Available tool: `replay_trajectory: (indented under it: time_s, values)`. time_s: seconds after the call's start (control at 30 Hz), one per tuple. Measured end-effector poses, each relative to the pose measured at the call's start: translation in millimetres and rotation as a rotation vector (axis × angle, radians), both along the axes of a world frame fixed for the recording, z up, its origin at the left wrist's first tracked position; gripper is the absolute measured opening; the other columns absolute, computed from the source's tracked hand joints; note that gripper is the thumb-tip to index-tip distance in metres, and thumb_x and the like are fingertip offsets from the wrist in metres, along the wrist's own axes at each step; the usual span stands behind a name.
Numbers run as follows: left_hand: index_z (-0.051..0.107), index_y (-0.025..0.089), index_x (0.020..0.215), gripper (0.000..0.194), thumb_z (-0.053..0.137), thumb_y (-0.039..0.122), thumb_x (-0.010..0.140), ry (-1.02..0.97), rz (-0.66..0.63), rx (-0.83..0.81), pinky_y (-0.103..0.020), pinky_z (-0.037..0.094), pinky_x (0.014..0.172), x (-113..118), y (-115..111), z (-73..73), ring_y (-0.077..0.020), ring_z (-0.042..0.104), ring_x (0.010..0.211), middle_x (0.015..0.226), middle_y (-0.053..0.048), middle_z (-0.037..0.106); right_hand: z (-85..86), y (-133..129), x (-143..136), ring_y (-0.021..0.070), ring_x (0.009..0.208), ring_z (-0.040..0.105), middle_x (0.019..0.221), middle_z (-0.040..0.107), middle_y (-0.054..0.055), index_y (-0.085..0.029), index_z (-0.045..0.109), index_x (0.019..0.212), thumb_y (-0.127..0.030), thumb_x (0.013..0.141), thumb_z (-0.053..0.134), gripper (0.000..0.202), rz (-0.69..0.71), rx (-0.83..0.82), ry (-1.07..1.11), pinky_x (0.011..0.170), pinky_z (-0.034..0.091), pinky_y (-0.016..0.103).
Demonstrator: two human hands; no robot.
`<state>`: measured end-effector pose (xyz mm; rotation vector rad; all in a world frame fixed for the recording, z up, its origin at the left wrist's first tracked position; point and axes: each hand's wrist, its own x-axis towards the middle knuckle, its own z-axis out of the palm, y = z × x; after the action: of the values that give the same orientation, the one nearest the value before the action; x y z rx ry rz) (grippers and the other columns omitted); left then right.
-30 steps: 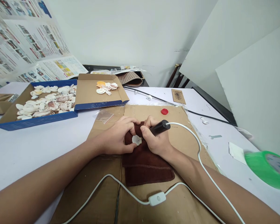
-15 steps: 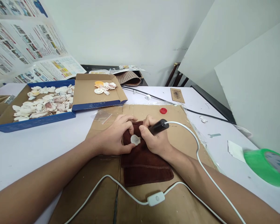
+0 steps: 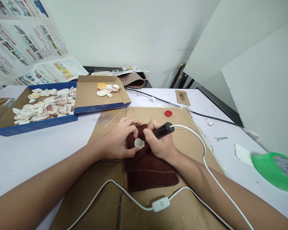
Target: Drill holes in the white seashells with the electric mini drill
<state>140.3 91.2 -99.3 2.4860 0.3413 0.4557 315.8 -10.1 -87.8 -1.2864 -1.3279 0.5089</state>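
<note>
A small white seashell [image 3: 139, 143] lies on a folded dark brown cloth [image 3: 151, 179]. Thumb and index finger of my left hand [image 3: 121, 139] pinch the shell by its left edge. In my right hand [image 3: 159, 143] is a black corded rotary tool [image 3: 163, 130], gripped like a pen and slanting down to the left. Its thin tip meets the right edge of the shell; whether it cuts in is too small to tell. A white cord [image 3: 204, 150] leaves the tool's back end and runs over my right forearm.
Cardboard [image 3: 96, 191] lies under the cloth, with an inline cord switch [image 3: 160, 204] near the front. A blue box [image 3: 38, 127] of shells stands left; more shells rest on its open lid [image 3: 93, 100]. Around are a red cap [image 3: 168, 113], green tape [image 3: 266, 169] and a small wrench [image 3: 221, 139].
</note>
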Motion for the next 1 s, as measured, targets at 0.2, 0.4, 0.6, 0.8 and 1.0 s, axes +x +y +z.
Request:
replay_trajectory:
  time_s: [0.2,0.4,0.6,0.8,1.0]
  values:
    - [0.049,0.024,0.086,0.029,0.076,0.035,0.083,0.005,0.005,-0.013,-0.053,0.051,0.111,0.4,-0.1,0.1,-0.0359,0.052,0.137,0.138,-0.012,0.063,0.1,0.2,-0.7,0.0107,0.053,0.037,0.056,0.042,-0.006,-0.027,0.038,0.061,-0.031,0.079,0.058,0.027,-0.009,0.011,-0.005,0.051,0.035,0.026]
    - [0.052,0.023,0.088,0.027,0.076,0.035,0.082,-0.001,0.004,-0.013,-0.054,0.05,0.111,1.4,-0.5,1.2,-0.0352,0.052,0.133,0.135,-0.012,0.064,0.8,0.3,-0.8,0.0109,0.052,0.039,0.056,0.042,-0.006,-0.027,0.039,0.061,-0.034,0.079,0.059,0.028,-0.016,0.004,-0.002,0.05,0.036,0.026]
    - [0.057,0.023,0.097,0.025,0.075,0.034,0.083,0.014,-0.012,-0.015,-0.053,0.048,0.114,1.1,-0.2,1.4,-0.0346,0.051,0.135,0.138,-0.011,0.063,0.7,0.5,-1.2,0.0113,0.052,0.039,0.056,0.041,-0.006,-0.027,0.038,0.06,-0.039,0.081,0.062,0.034,-0.008,0.013,-0.001,0.05,0.036,0.027]
    - [0.047,0.024,0.086,0.031,0.076,0.034,0.082,0.015,0.002,-0.03,-0.052,0.05,0.109,1.1,-0.7,1.5,-0.0346,0.051,0.134,0.135,-0.012,0.063,-0.7,0.1,-0.6,0.0109,0.053,0.039,0.056,0.042,-0.006,-0.027,0.039,0.061,-0.032,0.079,0.058,0.026,-0.026,0.009,-0.016,0.051,0.035,0.027]
    - [0.049,0.024,0.087,0.029,0.076,0.034,0.082,0.023,-0.002,-0.029,-0.053,0.05,0.11,0.9,-0.1,1.7,-0.0351,0.051,0.135,0.137,-0.011,0.063,-0.1,-0.1,-0.5,0.0111,0.053,0.039,0.057,0.042,-0.006,-0.027,0.038,0.061,-0.032,0.079,0.058,0.027,-0.023,0.0,-0.008,0.052,0.036,0.027]
